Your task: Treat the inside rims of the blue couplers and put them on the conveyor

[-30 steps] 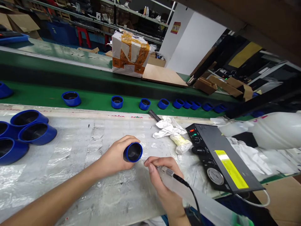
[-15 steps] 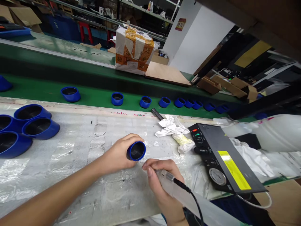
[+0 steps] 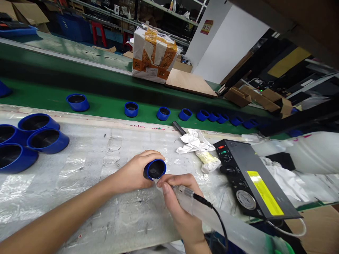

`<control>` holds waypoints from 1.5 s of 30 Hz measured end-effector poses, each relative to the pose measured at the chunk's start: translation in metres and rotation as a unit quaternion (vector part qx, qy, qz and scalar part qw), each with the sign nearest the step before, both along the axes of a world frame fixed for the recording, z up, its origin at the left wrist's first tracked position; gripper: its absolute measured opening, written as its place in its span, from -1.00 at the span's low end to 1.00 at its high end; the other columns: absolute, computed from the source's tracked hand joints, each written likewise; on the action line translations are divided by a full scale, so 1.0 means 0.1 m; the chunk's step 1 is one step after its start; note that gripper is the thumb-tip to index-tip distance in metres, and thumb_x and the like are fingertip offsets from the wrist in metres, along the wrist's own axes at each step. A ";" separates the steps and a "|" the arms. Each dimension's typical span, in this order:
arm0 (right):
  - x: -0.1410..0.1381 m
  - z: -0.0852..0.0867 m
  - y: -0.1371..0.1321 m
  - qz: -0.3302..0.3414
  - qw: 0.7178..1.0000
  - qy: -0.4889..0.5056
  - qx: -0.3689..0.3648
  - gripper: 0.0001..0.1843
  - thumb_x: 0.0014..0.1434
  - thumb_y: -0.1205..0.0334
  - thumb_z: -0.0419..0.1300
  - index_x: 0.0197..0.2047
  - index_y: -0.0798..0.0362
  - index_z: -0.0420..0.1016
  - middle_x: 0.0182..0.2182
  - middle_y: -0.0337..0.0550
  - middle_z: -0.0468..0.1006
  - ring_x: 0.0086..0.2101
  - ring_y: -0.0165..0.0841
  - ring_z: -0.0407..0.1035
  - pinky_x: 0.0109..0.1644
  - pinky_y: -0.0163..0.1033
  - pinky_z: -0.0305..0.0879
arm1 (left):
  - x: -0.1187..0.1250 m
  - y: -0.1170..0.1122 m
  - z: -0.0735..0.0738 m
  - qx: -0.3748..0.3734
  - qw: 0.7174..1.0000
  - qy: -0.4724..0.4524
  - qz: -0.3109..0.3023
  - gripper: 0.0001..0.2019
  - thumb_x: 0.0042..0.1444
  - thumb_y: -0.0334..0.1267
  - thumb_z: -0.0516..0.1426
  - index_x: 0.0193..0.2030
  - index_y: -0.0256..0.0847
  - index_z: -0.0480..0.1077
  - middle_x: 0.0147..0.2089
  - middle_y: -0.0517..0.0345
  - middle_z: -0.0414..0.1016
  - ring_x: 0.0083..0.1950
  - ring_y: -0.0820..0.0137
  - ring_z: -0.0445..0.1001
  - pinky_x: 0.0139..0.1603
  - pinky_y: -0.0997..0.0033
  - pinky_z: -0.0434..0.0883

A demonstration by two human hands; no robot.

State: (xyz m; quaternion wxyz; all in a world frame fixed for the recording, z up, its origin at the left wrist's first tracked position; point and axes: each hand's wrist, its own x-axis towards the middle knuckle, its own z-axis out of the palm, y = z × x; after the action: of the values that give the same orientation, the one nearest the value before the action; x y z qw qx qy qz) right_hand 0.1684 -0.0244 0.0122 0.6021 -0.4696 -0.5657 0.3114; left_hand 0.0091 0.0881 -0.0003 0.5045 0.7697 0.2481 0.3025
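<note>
My left hand [image 3: 137,171] is wrapped round the left side of a short blue cylindrical cup [image 3: 156,169] with a dark inside, its mouth tilted towards me. In my right hand [image 3: 182,206] is a clear dispensing syringe [image 3: 185,191] with a black cord, gripped between thumb and fingers. The syringe's pale tip is at the near lower rim of the cup; whether it touches cannot be made out. Both hands are above the plastic-covered worktop [image 3: 127,218]. Palm and fingers partly hide the cup's outer wall.
Several larger blue cups [image 3: 48,141] stand at the left. More blue cups line the green conveyor belt [image 3: 106,106] behind. To the right are crumpled white wipes [image 3: 196,141], a black-handled tool [image 3: 178,127], a black dispenser box [image 3: 254,180] with gauge, and a white jug [image 3: 315,151].
My right hand has moved slightly up and left, bringing the syringe tip to the cup's rim. The cups at the left end of the belt have shifted slightly left relative to the worktop.
</note>
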 end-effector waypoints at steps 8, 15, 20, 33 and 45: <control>-0.05 0.11 0.10 0.019 1.000 0.014 0.013 -0.77 0.41 0.45 0.29 -0.07 -0.12 0.47 -0.18 -0.31 0.68 -0.21 -0.38 0.60 -0.08 -0.32 0.46 | -0.01 -0.01 0.01 -0.009 1.000 -0.006 -0.010 -0.50 0.03 -0.58 0.34 0.10 -0.14 0.45 0.17 0.11 0.49 0.19 0.23 0.49 0.21 0.32 0.42; -0.09 0.15 0.17 0.029 0.999 0.033 0.018 -0.76 0.42 0.47 0.28 -0.06 -0.12 0.48 -0.16 -0.33 0.68 -0.17 -0.41 0.60 -0.03 -0.34 0.49 | -0.01 -0.01 0.03 -0.017 1.000 -0.005 -0.021 -0.53 0.07 -0.56 0.27 0.12 -0.13 0.44 0.17 0.10 0.48 0.18 0.23 0.50 0.17 0.31 0.44; -0.09 0.12 0.18 -0.007 1.000 0.010 0.014 -0.80 0.41 0.41 0.31 -0.07 -0.12 0.49 -0.14 -0.30 0.66 -0.14 -0.35 0.59 0.04 -0.25 0.46 | 0.00 0.00 0.04 -0.021 0.999 -0.015 -0.019 -0.59 0.09 -0.50 0.28 0.08 -0.14 0.45 0.16 0.06 0.50 0.18 0.20 0.51 0.17 0.29 0.45; -0.09 0.15 0.24 -0.035 0.998 0.017 0.038 -0.78 0.43 0.42 0.30 -0.05 -0.15 0.47 -0.16 -0.33 0.65 -0.14 -0.34 0.59 0.03 -0.23 0.48 | -0.02 0.00 0.05 -0.025 0.999 -0.005 -0.023 -0.53 0.06 -0.54 0.26 0.11 -0.11 0.46 0.17 0.08 0.51 0.20 0.18 0.51 0.21 0.24 0.47; -0.04 0.18 0.27 -0.047 0.996 0.030 0.065 -0.78 0.44 0.45 0.27 -0.05 -0.11 0.45 -0.17 -0.30 0.65 -0.12 -0.36 0.59 0.07 -0.24 0.50 | 0.00 0.01 0.06 -0.023 1.000 0.001 -0.022 -0.50 0.01 -0.55 0.24 0.11 -0.12 0.46 0.18 0.09 0.52 0.20 0.19 0.51 0.21 0.26 0.45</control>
State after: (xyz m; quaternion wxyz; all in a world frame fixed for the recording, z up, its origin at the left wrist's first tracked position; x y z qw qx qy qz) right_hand 0.1640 0.0031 0.0302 0.6623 -0.4458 -0.5435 0.2591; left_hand 0.0096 0.0891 0.0061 0.5281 0.7635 0.2386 0.2851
